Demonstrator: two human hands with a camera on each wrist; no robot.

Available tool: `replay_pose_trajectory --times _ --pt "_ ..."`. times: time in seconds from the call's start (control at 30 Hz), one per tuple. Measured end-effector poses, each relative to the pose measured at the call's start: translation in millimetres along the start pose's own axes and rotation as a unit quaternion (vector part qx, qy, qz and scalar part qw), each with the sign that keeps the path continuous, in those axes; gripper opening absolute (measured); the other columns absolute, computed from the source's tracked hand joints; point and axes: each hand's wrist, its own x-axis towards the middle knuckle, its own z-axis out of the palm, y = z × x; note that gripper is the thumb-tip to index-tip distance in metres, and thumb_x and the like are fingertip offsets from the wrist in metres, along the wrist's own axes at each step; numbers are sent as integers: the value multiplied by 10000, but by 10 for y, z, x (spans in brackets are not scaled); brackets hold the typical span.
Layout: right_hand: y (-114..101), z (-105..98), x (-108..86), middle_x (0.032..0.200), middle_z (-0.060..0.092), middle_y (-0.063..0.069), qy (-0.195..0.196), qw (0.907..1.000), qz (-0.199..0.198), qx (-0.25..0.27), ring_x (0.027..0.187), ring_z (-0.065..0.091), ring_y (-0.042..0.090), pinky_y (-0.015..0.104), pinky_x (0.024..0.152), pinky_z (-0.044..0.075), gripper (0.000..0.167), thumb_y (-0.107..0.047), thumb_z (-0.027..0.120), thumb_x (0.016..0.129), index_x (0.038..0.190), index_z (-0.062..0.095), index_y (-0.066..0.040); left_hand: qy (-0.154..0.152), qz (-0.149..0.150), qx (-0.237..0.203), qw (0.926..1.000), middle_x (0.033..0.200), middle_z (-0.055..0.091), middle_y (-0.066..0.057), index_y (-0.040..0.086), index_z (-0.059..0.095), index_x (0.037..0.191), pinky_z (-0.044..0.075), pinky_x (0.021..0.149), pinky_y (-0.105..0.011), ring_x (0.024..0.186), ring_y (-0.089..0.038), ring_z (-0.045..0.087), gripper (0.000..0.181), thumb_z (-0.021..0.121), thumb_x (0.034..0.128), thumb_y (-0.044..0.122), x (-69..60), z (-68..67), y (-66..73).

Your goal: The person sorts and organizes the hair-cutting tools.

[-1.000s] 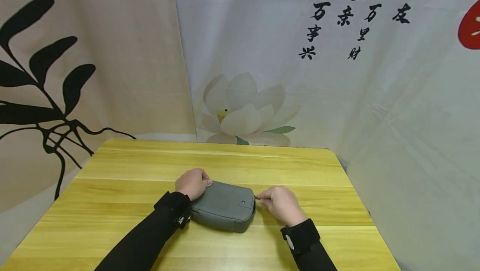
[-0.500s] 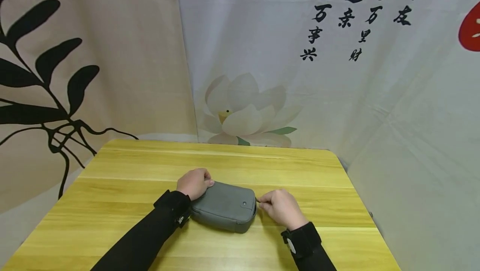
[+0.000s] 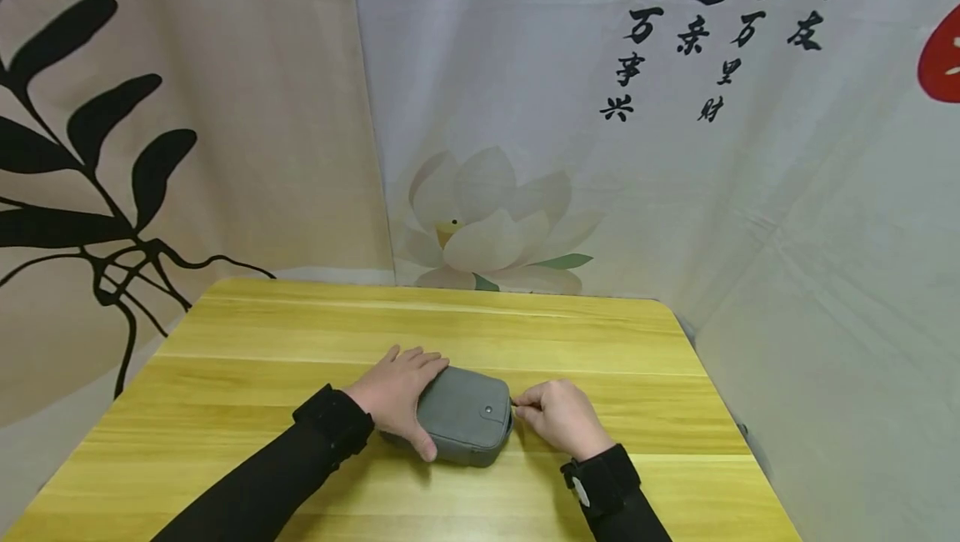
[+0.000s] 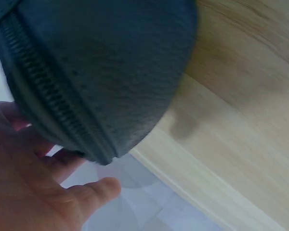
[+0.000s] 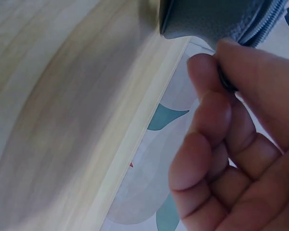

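A grey zippered pouch (image 3: 467, 409) lies on the wooden table, a small snap tab near its right end. Over its left end spreads my left hand (image 3: 397, 396), fingers extended along the far side and thumb on the near side. In the left wrist view, zipper teeth (image 4: 53, 91) run along the pouch's edge beside that hand; the thumb looks apart from the leather. At the right end, my right hand (image 3: 562, 417) pinches a small dark zipper pull (image 5: 225, 79) between thumb and index finger, the other fingers curled in. The pull is mostly hidden by the fingertips.
The yellow wooden table (image 3: 300, 333) has rounded far corners. Behind it hangs a pale curtain (image 3: 637, 217) printed with a lotus, dark leaves and black characters. Both wrists wear black bands (image 3: 603, 475).
My left hand has let go of the pouch's far left corner and spread its fingers and thumb across the left end. The right hand keeps its pinch, barely moved.
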Motion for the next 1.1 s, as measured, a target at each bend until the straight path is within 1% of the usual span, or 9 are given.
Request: replay_pose_trajectory --times 0.07,0.13,0.23,0.4,0.6,0.8,1.0,1.1 --pt "6 1 0 910 838 -2 8 10000 -2 -6 783 766 117 216 642 549 98 -109 840 914 986 878 -164 -118 25 93 9999 1690 421 -150 91 376 1655 213 1306 -697 1589 -432 339 1371 985 585 692 -9 5 3" --pt "12 1 0 911 839 -4 2 10000 -8 1 785 767 117 215 645 553 100 -110 839 915 987 878 -167 -109 42 90 9999 1682 423 -147 98 364 1661 247 1301 -677 1575 -412 357 1366 989 594 678 -11 14 8" --pt "19 1 0 913 839 -3 -11 10000 -18 17 789 770 117 215 651 560 101 -109 837 918 986 878 -171 23 60 26 10000 1639 468 -146 99 390 1649 341 1264 -636 1524 -391 416 1334 979 605 683 -3 39 0" --pt "31 0 2 909 839 1 -31 10000 -26 40 785 771 117 216 653 561 99 -101 840 913 977 880 -166 259 24 35 9997 1586 528 -128 131 456 1618 440 1180 -600 1457 -360 487 1313 968 568 731 20 79 -42" --pt "30 3 3 904 839 12 -61 9999 -49 72 775 767 108 209 639 550 92 -88 843 907 960 882 -153 440 -7 110 9990 1555 568 -95 168 496 1597 475 1139 -582 1425 -322 523 1283 955 552 754 49 140 -85" --pt "4 12 0 884 835 8 -29 9999 -100 10 761 758 91 209 638 554 82 -81 849 899 932 881 -149 625 11 124 9980 1528 592 -85 164 519 1578 494 1110 -577 1403 -312 543 1267 956 544 750 50 187 -101" --pt "-3 5 -3 895 836 12 -36 9999 -99 -106 788 776 124 224 658 577 83 -85 845 901 950 881 -142 849 -12 299 9959 1500 617 -55 190 544 1557 505 1072 -570 1376 -291 561 1254 934 531 795 48 231 -111" --pt "3 -1 -6 909 838 16 -56 9998 -139 -162 808 786 143 233 676 593 87 -94 840 909 967 880 -144 894 -47 354 9954 1494 621 -43 203 548 1554 504 1063 -564 1369 -281 562 1248 926 530 809 51 239 -115"
